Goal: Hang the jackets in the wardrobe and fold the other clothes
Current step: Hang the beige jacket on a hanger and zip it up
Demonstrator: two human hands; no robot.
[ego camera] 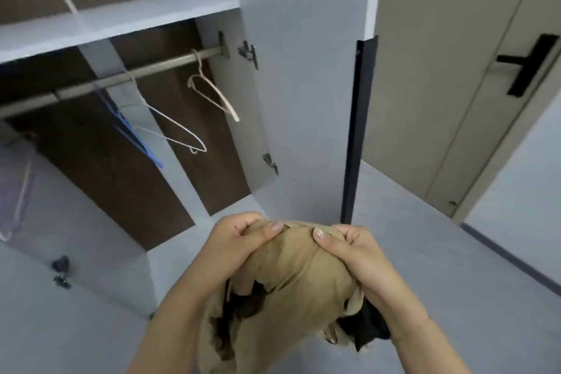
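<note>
A plain tan fabric garment (pixel 291 288) shows black lining (no pattern); thin wire hangers are white (pixel 176 127), blue (pixel 133 133) and pinkish-beige (pixel 212 91); the wardrobe's back panel (pixel 100 161) is dark brown.

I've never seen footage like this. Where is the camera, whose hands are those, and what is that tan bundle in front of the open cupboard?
There is no machine here. A person wears a wide-angle camera on the head, looking forward and down, so you see their own two bare hands. The left hand and right hand both grip a tan garment bunched between them; dark fabric shows in its folds, though I cannot tell whether that is a lining or a separate piece. Ahead stands an open wardrobe with a metal rail. On the rail hang empty hangers: a beige hanger, a white wire hanger and a blue hanger. To the right is a closed room door.
</note>
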